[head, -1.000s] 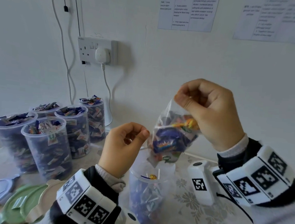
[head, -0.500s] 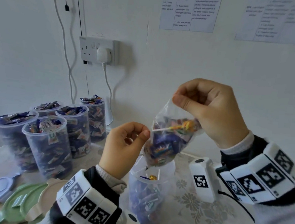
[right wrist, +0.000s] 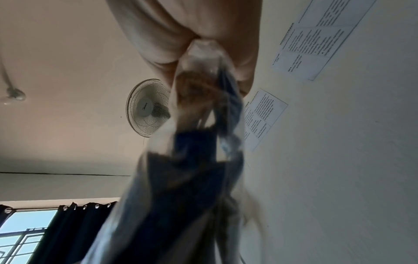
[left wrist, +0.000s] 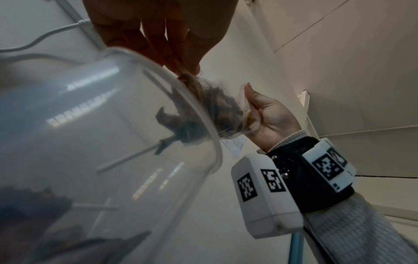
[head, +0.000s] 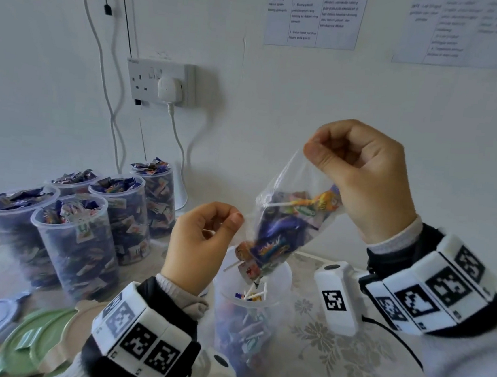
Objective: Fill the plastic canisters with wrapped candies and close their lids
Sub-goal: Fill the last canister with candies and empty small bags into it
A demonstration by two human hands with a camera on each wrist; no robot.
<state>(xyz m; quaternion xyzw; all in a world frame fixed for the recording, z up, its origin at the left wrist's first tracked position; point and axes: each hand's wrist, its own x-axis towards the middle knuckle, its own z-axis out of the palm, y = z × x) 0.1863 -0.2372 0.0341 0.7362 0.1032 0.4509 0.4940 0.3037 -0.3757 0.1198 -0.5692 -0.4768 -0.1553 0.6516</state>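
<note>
I'm tipping the bag (head: pixel 291 222) mouth-down over the open canister (head: pixel 248 311) on the counter (head: pixel 332 355), my right hand (head: pixel 365 180) pinching its top corner, my left hand (head: pixel 203 244) pinching its lower edge. Candies are dropping in; I'm keeping the mouth inside the rim and shaking gently.

The white printed paper sheets taped to the wall (head: pixel 313 13) carry tabled text too blurred to read in the head view. In the right wrist view the nearer sheet (right wrist: pixel 262 116) shows a heading that seems to read "TRACE"; its body lines cannot be made out. The white wall fan with a wire guard (right wrist: pixel 148 108) bears a small hub logo, too small to read with certainty.
</note>
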